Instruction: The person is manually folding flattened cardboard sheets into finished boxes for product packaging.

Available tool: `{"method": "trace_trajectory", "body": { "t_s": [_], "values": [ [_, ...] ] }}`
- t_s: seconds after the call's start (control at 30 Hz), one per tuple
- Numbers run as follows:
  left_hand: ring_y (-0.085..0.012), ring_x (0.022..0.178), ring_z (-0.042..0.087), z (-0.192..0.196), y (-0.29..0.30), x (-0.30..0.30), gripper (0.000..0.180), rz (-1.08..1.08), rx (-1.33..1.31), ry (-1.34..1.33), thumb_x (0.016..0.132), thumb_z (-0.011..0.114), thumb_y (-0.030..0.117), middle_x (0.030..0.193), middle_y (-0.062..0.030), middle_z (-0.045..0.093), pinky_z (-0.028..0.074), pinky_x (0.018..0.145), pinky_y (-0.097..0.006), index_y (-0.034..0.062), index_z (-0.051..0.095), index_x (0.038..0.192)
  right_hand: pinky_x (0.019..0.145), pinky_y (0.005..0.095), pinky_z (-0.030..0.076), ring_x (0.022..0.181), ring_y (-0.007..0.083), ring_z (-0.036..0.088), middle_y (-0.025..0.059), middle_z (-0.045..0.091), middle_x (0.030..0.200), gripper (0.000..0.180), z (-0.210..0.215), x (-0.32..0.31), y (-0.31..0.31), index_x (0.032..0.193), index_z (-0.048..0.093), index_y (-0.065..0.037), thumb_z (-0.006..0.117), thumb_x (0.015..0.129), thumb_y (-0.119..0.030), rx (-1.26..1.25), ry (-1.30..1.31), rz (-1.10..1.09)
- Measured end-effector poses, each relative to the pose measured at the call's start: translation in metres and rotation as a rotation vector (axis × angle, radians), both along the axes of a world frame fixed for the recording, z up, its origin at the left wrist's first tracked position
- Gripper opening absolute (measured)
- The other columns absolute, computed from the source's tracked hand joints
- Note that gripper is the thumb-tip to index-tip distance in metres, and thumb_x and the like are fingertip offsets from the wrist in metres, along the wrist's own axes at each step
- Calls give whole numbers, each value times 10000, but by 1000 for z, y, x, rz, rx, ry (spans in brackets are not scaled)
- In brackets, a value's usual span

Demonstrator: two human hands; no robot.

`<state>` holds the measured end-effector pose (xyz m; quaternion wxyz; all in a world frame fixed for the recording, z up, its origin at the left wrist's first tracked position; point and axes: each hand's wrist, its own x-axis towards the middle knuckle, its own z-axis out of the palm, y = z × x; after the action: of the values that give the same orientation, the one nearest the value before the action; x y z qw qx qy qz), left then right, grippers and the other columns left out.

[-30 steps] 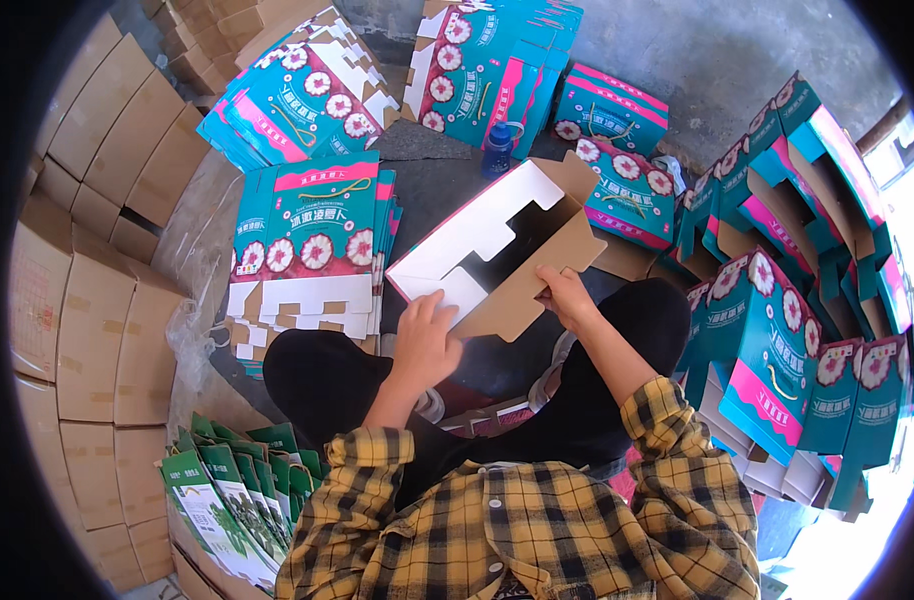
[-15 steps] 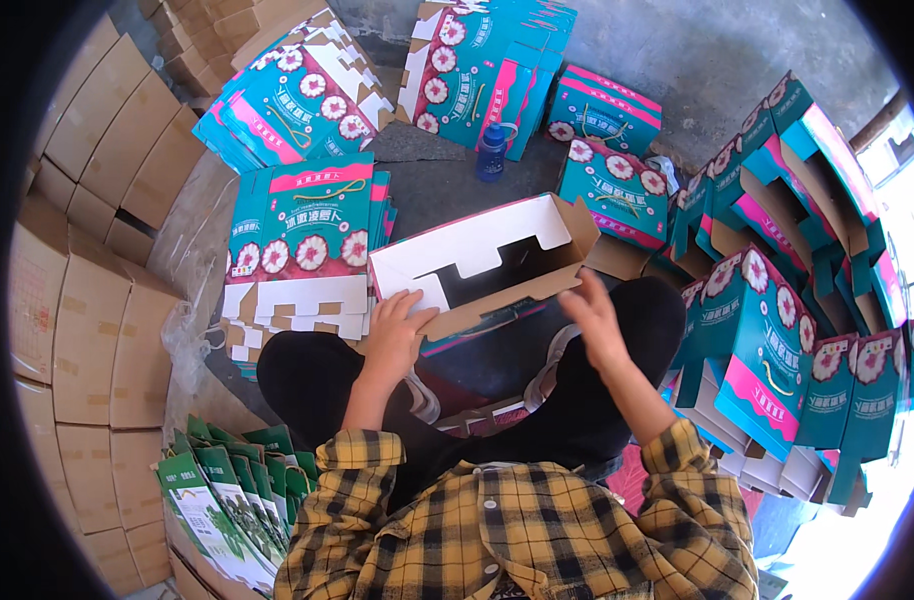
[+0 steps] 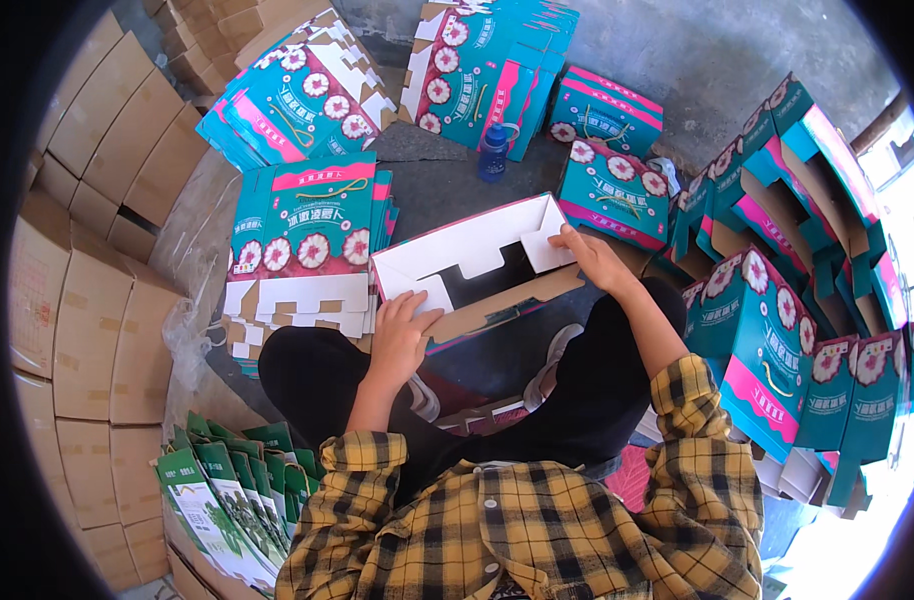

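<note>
Head view: L hand (image 3: 402, 335) lies flat, fingers spread, pressing the near-left white flap of the half-formed carton (image 3: 477, 265), not clasped round anything. R hand (image 3: 592, 258) has fingertips pinched on the white flap at the carton's far-right corner, folding it inward. Carton sits over the knees, between both hands, white inside up, teal-pink print showing at its edges, brown flap along its near side.

Change vs 1 s ago: the blank was then a loose, tilted, open sheet; half a sec ago it stood up as a box shape; now it lies lower and squarer w/ end flaps going in. Judged from that, the walls are up and the closing of the end flaps is in hand, approx mid-way thru forming this one.

Left of the carton: stack of flat printed blanks (image 3: 302, 250). Beyond the carton: blue bottle (image 3: 493, 150) on concrete, more flat stacks (image 3: 487, 70). Right of the carton: finished teal boxes (image 3: 777, 340) piled up. Near-left of the carton: green packets (image 3: 232, 490) in a box; plain brown cartons (image 3: 77, 280) further left
</note>
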<state>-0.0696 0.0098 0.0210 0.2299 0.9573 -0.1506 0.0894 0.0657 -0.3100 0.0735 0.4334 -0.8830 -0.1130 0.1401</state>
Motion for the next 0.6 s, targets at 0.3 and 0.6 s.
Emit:
{"method": "trace_trajectory", "body": {
  "t_s": [0.3, 0.6],
  "values": [
    [-332, 1197, 442, -3, -1, 0, 321, 21, -49, -40, 802, 609, 221, 1214, -135, 560, 297, 1030, -445, 78, 654, 1086, 1025, 366, 334, 1191, 356, 501, 249, 568, 1224, 772, 3, 2, -4, 1148, 623, 24, 279, 907, -624, -87, 95, 97],
    [-333, 1041, 530, -15, -6, 8, 532, 255, -397, 42, 901, 545, 262, 1117, -197, 584, 347, 964, -436, 17, 411, 1352, 1044, 376, 319, 1250, 355, 455, 265, 498, 1304, 855, 19, -3, 0, 1265, 538, 11, 305, 870, -711, -83, 165, 21]
  ]
}}
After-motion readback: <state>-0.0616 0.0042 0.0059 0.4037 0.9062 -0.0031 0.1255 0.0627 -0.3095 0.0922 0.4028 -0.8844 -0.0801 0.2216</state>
